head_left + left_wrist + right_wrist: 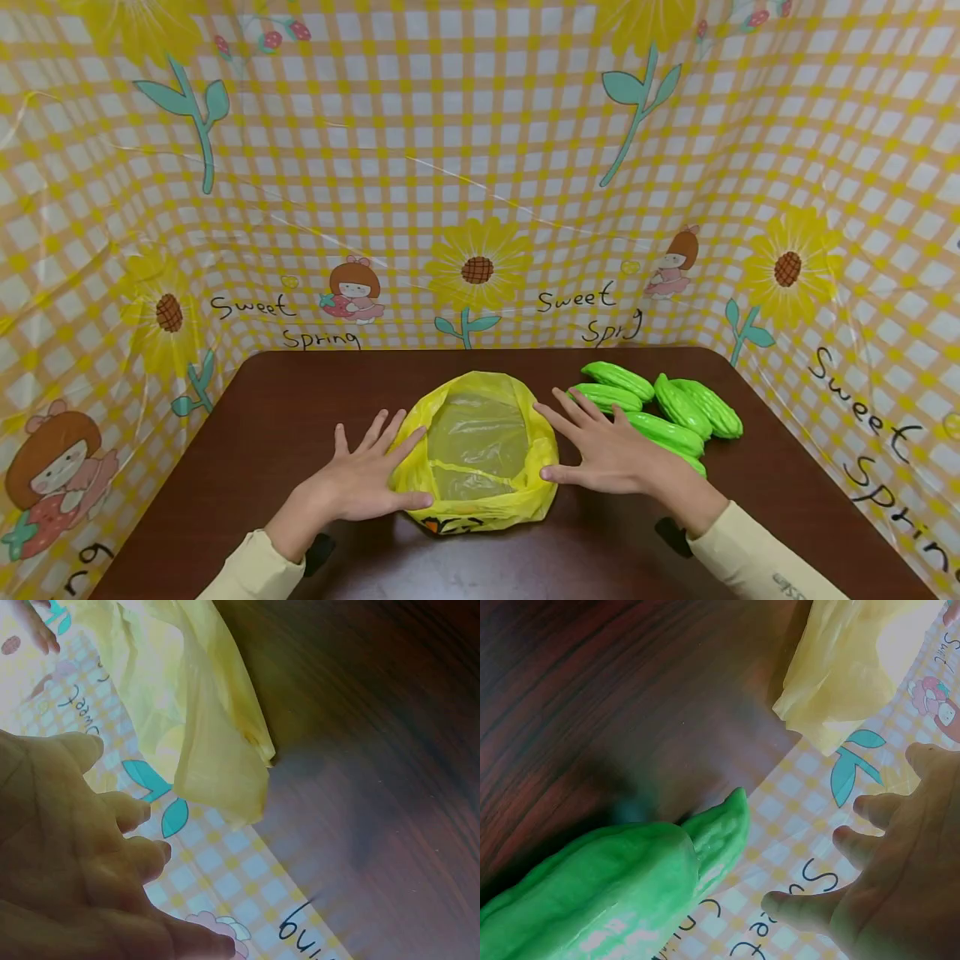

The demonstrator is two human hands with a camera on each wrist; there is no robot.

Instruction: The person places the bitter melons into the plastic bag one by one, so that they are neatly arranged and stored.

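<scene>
A yellow plastic bag (536, 492) stands on the dark wooden table with its mouth spread wide, facing up, and its see-through lining visible. My left hand (360, 479) is at the bag's left side, fingers straight and spread, fingertips and thumb overlapping the rim in the head view. On the other side, my right hand (607, 450) has its fingers spread too, thumb tip right at the bag's right edge. Several bright green bitter melons (667, 433) lie in a group behind and beside the right hand, which partly hides them. Both palms hold nothing.
The dark brown table (300, 383) has rounded far corners. A checked cloth (480, 192) printed with flowers and lettering hangs around its back and sides. Two melons (592, 885) show close up in the right wrist view.
</scene>
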